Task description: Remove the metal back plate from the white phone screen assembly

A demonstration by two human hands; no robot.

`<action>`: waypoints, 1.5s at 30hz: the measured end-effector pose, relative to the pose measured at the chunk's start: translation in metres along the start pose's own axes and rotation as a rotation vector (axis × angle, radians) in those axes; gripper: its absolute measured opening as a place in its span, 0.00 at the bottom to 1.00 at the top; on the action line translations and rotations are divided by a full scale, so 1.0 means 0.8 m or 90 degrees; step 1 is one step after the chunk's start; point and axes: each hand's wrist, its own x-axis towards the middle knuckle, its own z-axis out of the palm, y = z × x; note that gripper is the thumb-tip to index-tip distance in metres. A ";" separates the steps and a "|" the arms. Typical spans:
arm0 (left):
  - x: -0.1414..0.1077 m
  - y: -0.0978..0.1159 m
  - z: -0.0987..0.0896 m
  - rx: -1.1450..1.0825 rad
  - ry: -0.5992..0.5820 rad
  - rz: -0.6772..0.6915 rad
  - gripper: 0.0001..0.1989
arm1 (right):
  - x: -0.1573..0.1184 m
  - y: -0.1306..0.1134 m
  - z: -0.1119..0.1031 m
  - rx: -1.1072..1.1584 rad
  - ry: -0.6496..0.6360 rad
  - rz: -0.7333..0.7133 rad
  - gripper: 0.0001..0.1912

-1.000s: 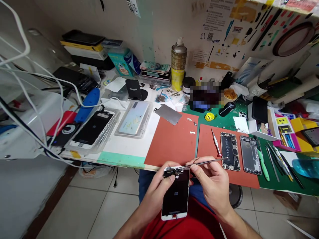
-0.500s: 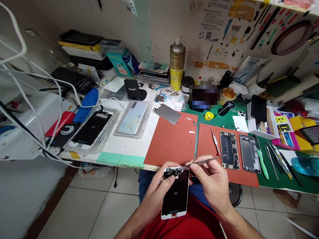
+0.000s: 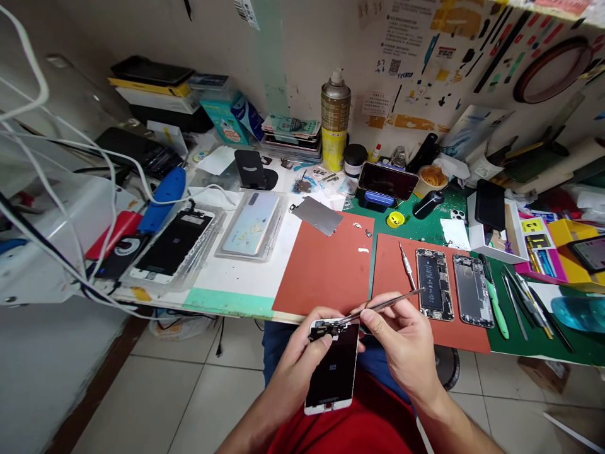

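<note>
A white-framed phone screen (image 3: 332, 375) lies in my left hand (image 3: 302, 356), held above my lap just in front of the table edge. My left thumb presses near its top end, beside a dark flex cable (image 3: 331, 328). Between the thumb and fingers of my right hand (image 3: 404, 343) is a pair of tweezers (image 3: 391, 302). The tips reach the flex cable area; exact contact is too small to make out. On the orange mat beyond my right hand are an opened phone body (image 3: 435, 285) with its battery showing, a grey phone housing (image 3: 472, 291) and a screwdriver (image 3: 406, 265).
A grey metal plate (image 3: 316, 215) lies at the left mat's back edge. A green-handled tool (image 3: 497, 309) and several tweezers rest on the right. Further left are a boxed phone (image 3: 253, 224) and another white screen (image 3: 172, 246). A spray can (image 3: 334, 120) stands behind.
The rear end of the tweezers has tilted slightly up and left with my right hand. The phone screen and my left hand have stayed almost still.
</note>
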 end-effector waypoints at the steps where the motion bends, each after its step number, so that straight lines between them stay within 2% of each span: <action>1: 0.000 0.000 0.000 0.003 0.003 0.000 0.17 | 0.000 0.000 0.000 0.004 -0.001 0.000 0.10; 19: 0.000 -0.001 -0.004 0.075 -0.031 0.012 0.19 | 0.003 0.003 -0.005 0.017 -0.014 0.038 0.12; 25: 0.005 0.005 0.003 0.219 0.034 0.056 0.16 | 0.002 -0.006 0.002 0.001 -0.003 0.031 0.13; 29: 0.005 0.009 0.008 0.234 0.063 0.032 0.14 | 0.000 -0.007 0.005 0.014 -0.004 0.039 0.14; 34: 0.005 0.008 0.008 0.253 0.075 0.089 0.14 | -0.002 -0.006 0.004 0.002 0.001 0.040 0.14; 45: 0.001 -0.002 -0.001 0.318 0.109 0.141 0.15 | -0.005 -0.006 0.000 -0.034 -0.010 0.005 0.12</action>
